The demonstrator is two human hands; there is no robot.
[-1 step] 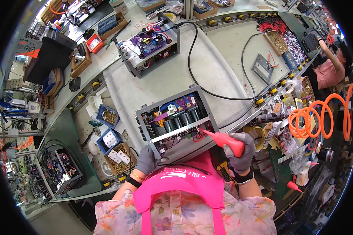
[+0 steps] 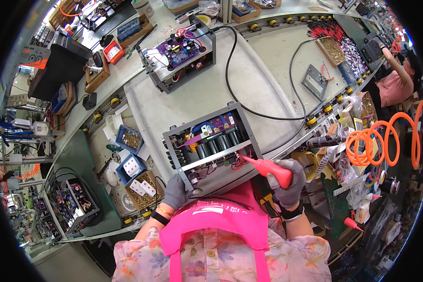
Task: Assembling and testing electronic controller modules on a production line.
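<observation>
An open grey metal device case (image 2: 249,123) stands in front of me, with black capacitors (image 2: 216,144), a purple circuit board and red wires showing inside. My left hand (image 2: 176,193), in a grey glove, is closed on the case's near left corner. In my gloved right hand (image 2: 290,187) is a red squeeze bottle (image 2: 273,172) with a thin nozzle. The nozzle points left into the case, its tip beside the red wires near the metal bar. Whether the tip touches anything, I cannot tell.
A second open device (image 2: 181,54) sits farther back on the pale tray (image 2: 263,75); a black cable (image 2: 228,75) runs from it. Left are blue bins (image 2: 129,139) of screws. An orange coiled hose (image 2: 385,136) hangs right. Another person (image 2: 395,84) works at the far right.
</observation>
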